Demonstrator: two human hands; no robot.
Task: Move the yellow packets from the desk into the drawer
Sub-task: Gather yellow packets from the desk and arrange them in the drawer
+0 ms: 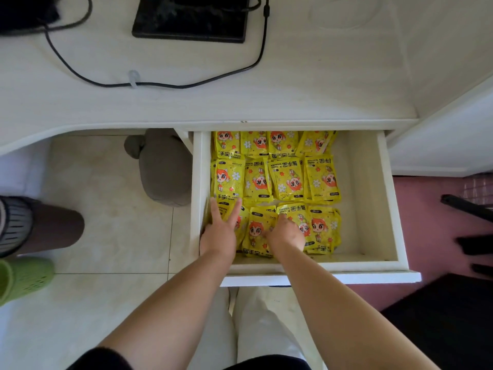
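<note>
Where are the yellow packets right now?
Head view: yellow packets lie in rows in the open drawer, filling its left side, under the left hand and right hand.

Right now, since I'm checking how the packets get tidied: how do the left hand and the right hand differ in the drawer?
The left hand lies flat with fingers spread straight; the right hand has its fingers curled. The left hand presses the near-left corner packet; the right hand is on one further right. Both rest on yellow packets in the near row of the drawer.

The flat plastic packets (pixel 285 180) were yellow with orange-haired cartoon figures and white flowers; the wooden drawer (pixel 368 196) was cream.
</note>
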